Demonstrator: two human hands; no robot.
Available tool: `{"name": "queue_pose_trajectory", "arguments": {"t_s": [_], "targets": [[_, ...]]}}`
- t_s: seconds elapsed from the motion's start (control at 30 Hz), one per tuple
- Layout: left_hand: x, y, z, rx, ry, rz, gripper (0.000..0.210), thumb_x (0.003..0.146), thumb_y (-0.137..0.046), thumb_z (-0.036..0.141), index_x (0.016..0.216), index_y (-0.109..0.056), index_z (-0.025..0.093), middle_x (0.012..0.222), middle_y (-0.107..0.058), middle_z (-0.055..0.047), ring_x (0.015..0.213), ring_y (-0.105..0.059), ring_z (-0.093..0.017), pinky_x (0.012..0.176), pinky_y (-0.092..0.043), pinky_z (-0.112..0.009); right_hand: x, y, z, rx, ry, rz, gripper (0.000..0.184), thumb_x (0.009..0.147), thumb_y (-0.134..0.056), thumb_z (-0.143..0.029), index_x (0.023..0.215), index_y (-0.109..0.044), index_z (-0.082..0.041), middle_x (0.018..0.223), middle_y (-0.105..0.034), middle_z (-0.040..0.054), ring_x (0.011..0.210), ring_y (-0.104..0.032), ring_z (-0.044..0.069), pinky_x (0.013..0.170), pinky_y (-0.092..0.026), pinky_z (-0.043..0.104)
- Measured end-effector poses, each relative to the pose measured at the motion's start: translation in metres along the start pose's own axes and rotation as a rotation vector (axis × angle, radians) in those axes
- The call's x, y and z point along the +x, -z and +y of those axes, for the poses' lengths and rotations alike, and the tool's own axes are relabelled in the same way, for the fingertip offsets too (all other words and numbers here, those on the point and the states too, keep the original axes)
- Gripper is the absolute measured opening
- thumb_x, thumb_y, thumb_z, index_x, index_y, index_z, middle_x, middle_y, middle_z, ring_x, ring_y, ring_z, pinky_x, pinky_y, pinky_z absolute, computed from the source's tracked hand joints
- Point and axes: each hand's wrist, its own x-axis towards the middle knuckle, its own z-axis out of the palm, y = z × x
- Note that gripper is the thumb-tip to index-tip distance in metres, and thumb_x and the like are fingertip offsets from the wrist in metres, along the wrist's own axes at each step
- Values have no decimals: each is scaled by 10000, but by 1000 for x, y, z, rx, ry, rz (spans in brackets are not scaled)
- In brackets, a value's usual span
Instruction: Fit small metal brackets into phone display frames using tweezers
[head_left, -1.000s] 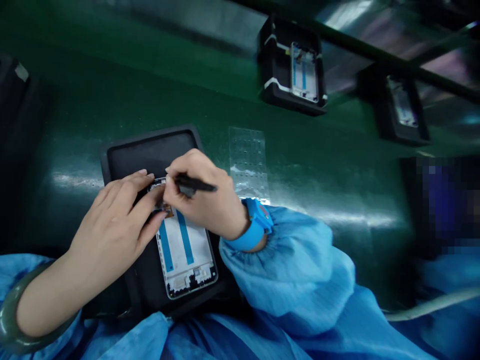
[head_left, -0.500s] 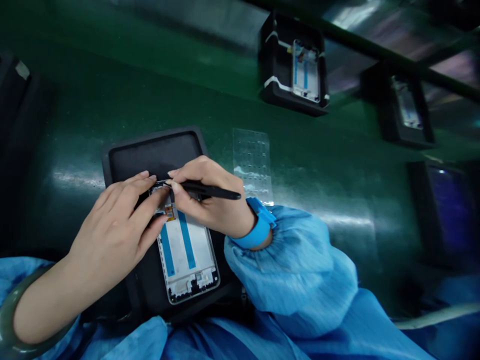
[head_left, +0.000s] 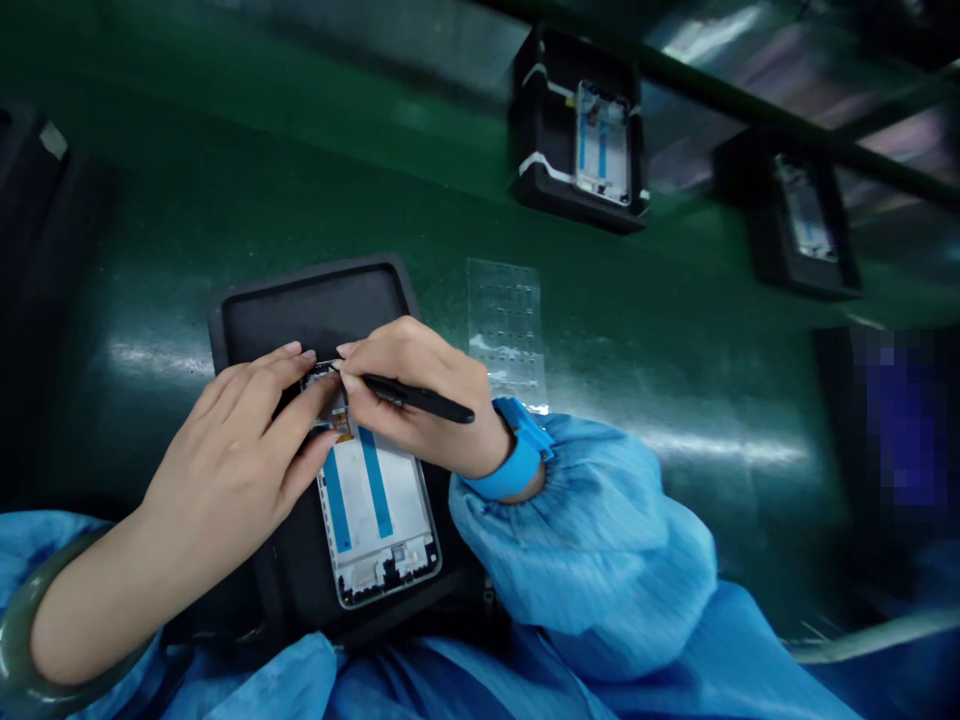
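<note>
A phone frame (head_left: 390, 470) with two blue strips and an orange flex cable (head_left: 342, 424) lies tilted in a black tray (head_left: 311, 305). My left hand (head_left: 232, 440) presses its fingers on the upper end of the frame, with the thumb beside the cable. In my right hand (head_left: 420, 385) is a slim black pen-shaped tool (head_left: 431, 402), pinched near its tip. That tip meets the top of the frame close to my left fingertips. Fingers hide much of this upper end, so I cannot make out the small part worked on.
A clear plastic sheet (head_left: 506, 320) with rows of small marks lies right of the tray on the green table (head_left: 660, 350). Further back, a black box (head_left: 544, 200) holds another phone frame (head_left: 604, 145). More black boxes (head_left: 806, 270) stand at the right.
The black tool's rear end has dipped slightly downward and to the left. Both hands otherwise keep their places on the phone frame.
</note>
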Motion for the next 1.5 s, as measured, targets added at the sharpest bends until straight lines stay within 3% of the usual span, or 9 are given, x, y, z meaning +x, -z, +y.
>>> {"name": "queue_pose_trajectory", "arguments": {"t_s": [0.17, 0.4, 0.8, 1.0, 1.27, 1.5], "targets": [[0, -1, -1, -6, -1, 9, 377, 906, -467, 295, 1232, -490, 107, 1205, -522, -170, 1215, -461, -314, 958, -429, -476, 3, 0, -1, -6, -50, -5, 99, 814, -587, -128, 906, -582, -167, 845, -635, 17, 783, -605, 99, 709, -527, 224], [3, 1, -1, -10, -1, -12, 345, 885, -480, 276, 1194, -528, 131, 1192, -533, -166, 1195, -475, -331, 944, -430, -483, 21, 3, 0, -26, -103, -140, 81, 846, -520, -120, 859, -563, -187, 802, -599, -10, 762, -573, 99, 724, -497, 244], [0, -2, -6, 7, -15, 14, 357, 891, -474, 298, 1201, -529, 129, 1222, -530, -166, 1184, -492, -312, 921, -454, -463, 18, 3, 4, 100, -201, -25, 40, 792, -569, -128, 789, -554, -165, 781, -597, -3, 723, -578, 88, 617, -486, 198], [0, 0, -4, 4, 1, -10, 365, 897, -464, 311, 1212, -522, 136, 1224, -528, -163, 1191, -485, -316, 924, -449, -471, 19, 0, 0, 27, -206, -38, 64, 793, -543, -124, 799, -537, -187, 792, -608, -9, 765, -587, 103, 714, -510, 239], [-1, 0, -4, 10, 8, -14, 365, 903, -465, 306, 1225, -515, 140, 1214, -524, -156, 1194, -481, -299, 917, -453, -452, 18, 7, 3, 83, -289, 5, 30, 784, -559, -135, 779, -548, -162, 752, -568, -16, 648, -545, 68, 571, -466, 190], [-1, -2, -5, 8, -3, 5, 370, 896, -482, 308, 1223, -507, 138, 1222, -516, -159, 1193, -478, -310, 918, -449, -462, 16, 6, 4, 42, -176, 2, 63, 775, -557, -107, 796, -539, -164, 773, -576, -14, 690, -552, 75, 608, -474, 197]]}}
